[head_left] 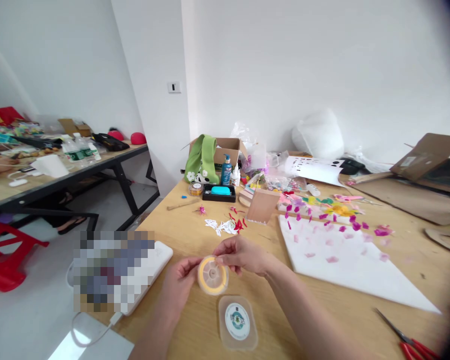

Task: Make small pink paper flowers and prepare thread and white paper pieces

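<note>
**A spool of yellow cord held between both hands above a craft table**

The spool of yellow cord [212, 274] is shown raised just above the wooden table [195, 325], at the lower middle of the view, with its flat face turned toward the camera so that the wound cord and the clear hub can be inspected. It is supported from 9 o'clock by the left hand [180, 281], whose fingers are curled around the rim; the grip appears to serve as a steady cradle. At 1 o'clock of the spool the right hand [242, 255] is seen with thumb and forefinger pressed together in a pinch at the top edge, as though on the cord's free end; the cord end itself is too fine to be made out.

Directly at 6 o'clock of the spool, a clear plastic lid with a round label [237, 321] lies flat on the table, close to the hands and apart from the spool. At 9 o'clock a white power bank [155, 267] rests near the table edge, its cable trailing off the edge toward the floor. At 3 o'clock a white sheet [356, 272] is spread flat and strewn with pink and magenta paper scraps [341, 229]. At 12 o'clock lie white and red paper cut-outs [227, 226], and beyond them a black tray with a blue object [219, 192] and a blue-capped bottle [226, 171]. Red-handled scissors [408, 342] are laid at 4 o'clock, well apart from the hands.
</note>
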